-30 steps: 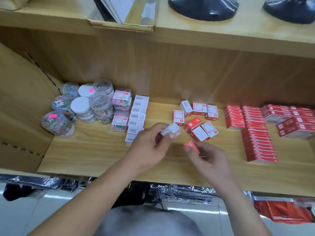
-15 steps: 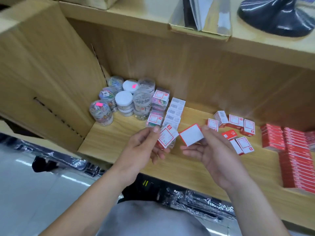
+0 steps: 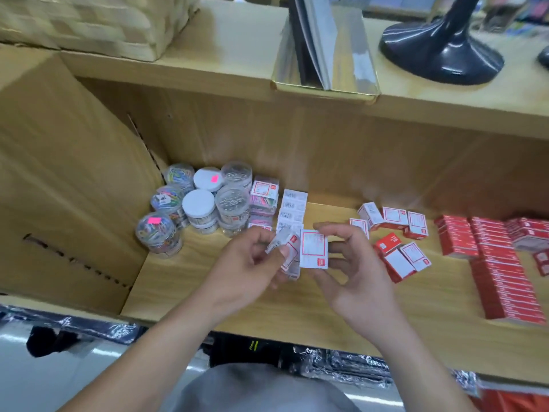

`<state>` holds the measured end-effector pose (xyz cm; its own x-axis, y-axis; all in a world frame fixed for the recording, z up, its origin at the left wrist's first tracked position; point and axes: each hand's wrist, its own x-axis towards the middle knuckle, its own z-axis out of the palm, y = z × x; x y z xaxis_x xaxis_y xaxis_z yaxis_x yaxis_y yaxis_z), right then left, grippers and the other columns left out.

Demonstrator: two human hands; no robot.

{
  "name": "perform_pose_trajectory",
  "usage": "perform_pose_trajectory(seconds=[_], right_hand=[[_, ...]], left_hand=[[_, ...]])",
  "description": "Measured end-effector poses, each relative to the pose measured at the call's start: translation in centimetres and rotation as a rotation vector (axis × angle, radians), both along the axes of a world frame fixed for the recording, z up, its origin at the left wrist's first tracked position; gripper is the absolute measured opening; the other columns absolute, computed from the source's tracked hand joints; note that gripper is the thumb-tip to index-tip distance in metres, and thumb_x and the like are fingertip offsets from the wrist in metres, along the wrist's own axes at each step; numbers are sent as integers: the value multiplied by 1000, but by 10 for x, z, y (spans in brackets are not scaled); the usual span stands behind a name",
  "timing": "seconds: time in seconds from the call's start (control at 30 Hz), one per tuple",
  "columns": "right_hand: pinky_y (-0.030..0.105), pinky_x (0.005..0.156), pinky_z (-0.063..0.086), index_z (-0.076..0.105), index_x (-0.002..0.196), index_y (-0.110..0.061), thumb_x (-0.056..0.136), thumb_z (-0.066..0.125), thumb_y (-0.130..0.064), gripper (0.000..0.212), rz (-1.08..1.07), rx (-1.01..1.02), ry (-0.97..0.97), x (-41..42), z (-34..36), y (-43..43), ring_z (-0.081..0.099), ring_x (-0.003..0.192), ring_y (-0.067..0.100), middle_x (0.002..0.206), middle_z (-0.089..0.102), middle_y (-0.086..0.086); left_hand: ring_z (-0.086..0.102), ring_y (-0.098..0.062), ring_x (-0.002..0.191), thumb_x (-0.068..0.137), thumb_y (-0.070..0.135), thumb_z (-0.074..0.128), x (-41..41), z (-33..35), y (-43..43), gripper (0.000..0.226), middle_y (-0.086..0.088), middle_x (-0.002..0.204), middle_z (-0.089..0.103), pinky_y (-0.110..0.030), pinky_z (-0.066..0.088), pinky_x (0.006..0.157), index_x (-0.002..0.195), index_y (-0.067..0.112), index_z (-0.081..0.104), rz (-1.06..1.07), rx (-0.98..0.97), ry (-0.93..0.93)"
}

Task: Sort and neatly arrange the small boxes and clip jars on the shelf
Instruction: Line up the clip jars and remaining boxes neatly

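Observation:
My left hand (image 3: 252,263) grips a small red-and-white box (image 3: 286,251) above the wooden shelf (image 3: 184,281). Beside it my right hand (image 3: 353,272) holds a second small box (image 3: 313,252) upright, label toward me; the two boxes touch side by side. Just behind them runs a row of white barcode boxes (image 3: 292,209). Several clear clip jars (image 3: 190,209) cluster in the back left corner, with pink-label boxes (image 3: 264,194) next to them. Loose red-and-white boxes (image 3: 395,233) lie scattered to the right.
Rows of flat red boxes (image 3: 499,263) fill the shelf's right end. A wooden side panel (image 3: 59,188) closes the left. On the upper shelf sit a woven basket (image 3: 98,22), a gold tray with booklets (image 3: 323,55) and a black stand (image 3: 442,46).
Both hands have brought their boxes together and turned them upright. The camera has swung left and closer, so the jars now sit nearer the middle of the frame.

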<state>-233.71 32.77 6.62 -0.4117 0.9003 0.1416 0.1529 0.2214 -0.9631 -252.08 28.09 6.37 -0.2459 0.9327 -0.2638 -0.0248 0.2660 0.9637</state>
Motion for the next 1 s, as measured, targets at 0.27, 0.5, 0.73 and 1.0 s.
perform_pose_trajectory(seconds=[0.27,0.5,0.73,1.0], right_hand=[[32,85,58,60,125,-20,80,78,9,57,-193,-81,72,-3,-16,8,69,102,21,128,62,2],[31,90,55,73,102,-27,81,80,-12,26,-268,85,-236,-39,-9,93,66,97,5,99,70,-15],[26,85,47,74,116,-27,87,71,-11,33,-270,262,-492,-72,-40,121,60,94,19,88,45,-16],[20,74,55,67,106,-13,84,81,-25,29,-476,0,-285,-75,-47,119,67,76,0,92,70,-5]], left_hand=[[64,-26,67,89,7,77,2,-23,6,19,-7,85,77,-52,58,68,101,17,66,-11,69,57],[66,-8,76,90,19,74,-38,-44,18,32,16,106,59,-26,53,70,113,41,68,2,258,512],[58,10,79,85,36,74,-40,-52,4,32,29,92,60,-15,50,73,116,32,67,51,332,689],[66,-9,74,85,14,82,-35,-61,-17,31,15,91,66,-31,57,69,112,25,74,52,384,519]])
